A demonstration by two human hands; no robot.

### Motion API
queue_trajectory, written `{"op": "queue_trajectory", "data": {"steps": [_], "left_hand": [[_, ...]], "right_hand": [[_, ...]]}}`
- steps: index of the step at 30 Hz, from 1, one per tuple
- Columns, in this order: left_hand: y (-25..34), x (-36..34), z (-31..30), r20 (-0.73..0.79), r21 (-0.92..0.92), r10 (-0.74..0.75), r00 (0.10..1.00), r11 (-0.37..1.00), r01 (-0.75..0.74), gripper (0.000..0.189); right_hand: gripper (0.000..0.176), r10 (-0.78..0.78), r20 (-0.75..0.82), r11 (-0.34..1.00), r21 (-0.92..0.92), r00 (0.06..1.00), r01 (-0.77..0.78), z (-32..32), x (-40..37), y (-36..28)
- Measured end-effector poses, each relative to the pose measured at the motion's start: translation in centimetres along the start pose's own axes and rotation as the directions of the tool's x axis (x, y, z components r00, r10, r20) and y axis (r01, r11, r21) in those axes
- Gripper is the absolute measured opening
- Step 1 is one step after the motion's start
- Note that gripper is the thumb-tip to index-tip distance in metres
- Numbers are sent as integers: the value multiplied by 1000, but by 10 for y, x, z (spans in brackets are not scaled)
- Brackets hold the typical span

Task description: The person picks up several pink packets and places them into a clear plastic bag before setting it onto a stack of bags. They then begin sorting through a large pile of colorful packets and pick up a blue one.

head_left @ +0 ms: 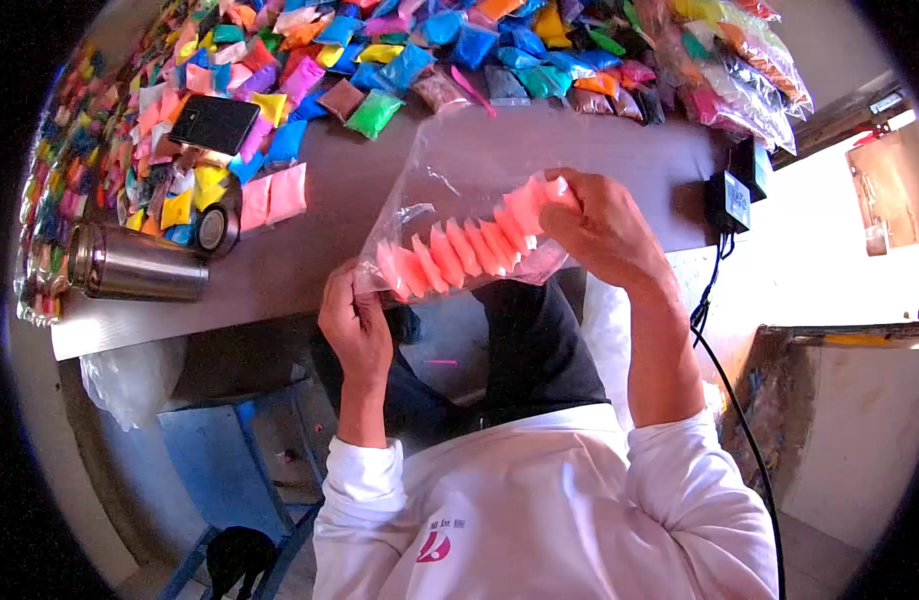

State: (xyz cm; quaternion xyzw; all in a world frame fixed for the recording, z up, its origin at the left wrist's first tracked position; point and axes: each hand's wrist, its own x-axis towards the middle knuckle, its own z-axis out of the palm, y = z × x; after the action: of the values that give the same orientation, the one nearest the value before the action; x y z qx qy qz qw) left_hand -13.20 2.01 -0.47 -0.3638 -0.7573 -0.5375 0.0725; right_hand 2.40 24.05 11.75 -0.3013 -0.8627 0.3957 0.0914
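A large clear plastic bag (417, 195) is held over the table's near edge. Inside it, a row of small salmon-pink packets (450, 258) stands side by side, slanting up to the right. The fingers of my left hand (358, 318) are closed on the bag's lower left corner. At the right end of the row, my right hand (610, 228) pinches the last pink packets between thumb and fingers, its fingertips partly hidden behind them. Two more pink packets (273, 196) lie joined on the table to the left.
Piles of colourful packets (408, 66) cover the table's (330, 165) back and left. A black phone (215, 124) rests on them. A steel flask (140, 262) lies near the left edge, its lid (218, 230) beside it. Black power adapters (730, 202) with cables hang at the right edge.
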Motion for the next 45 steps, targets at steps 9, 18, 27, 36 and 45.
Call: {"op": "queue_trajectory", "data": {"steps": [9,18,27,36,45], "left_hand": [[3,0,-1,9,-5,-15,1000,1000,15,20],[-5,-3,-1,10,19,3,1000,1000,-3,26],[-3,-2,0,3,-11,30,1000,999,-30,23],[-3,-3,-1,12,23,18,1000,1000,-18,20],[-1,-4,0,18,-30,6,1000,1000,-6,21]], "right_hand": [[33,-68,-56,924,-379,996,41,1,-1,2],[25,-31,98,930,-362,995,64,-7,0,1],[32,-115,-3,890,-445,993,101,-4,-8,9],[24,-252,-228,891,-434,941,133,17,-10,20],[25,-97,-464,993,16,880,118,-25,-25,17]]}}
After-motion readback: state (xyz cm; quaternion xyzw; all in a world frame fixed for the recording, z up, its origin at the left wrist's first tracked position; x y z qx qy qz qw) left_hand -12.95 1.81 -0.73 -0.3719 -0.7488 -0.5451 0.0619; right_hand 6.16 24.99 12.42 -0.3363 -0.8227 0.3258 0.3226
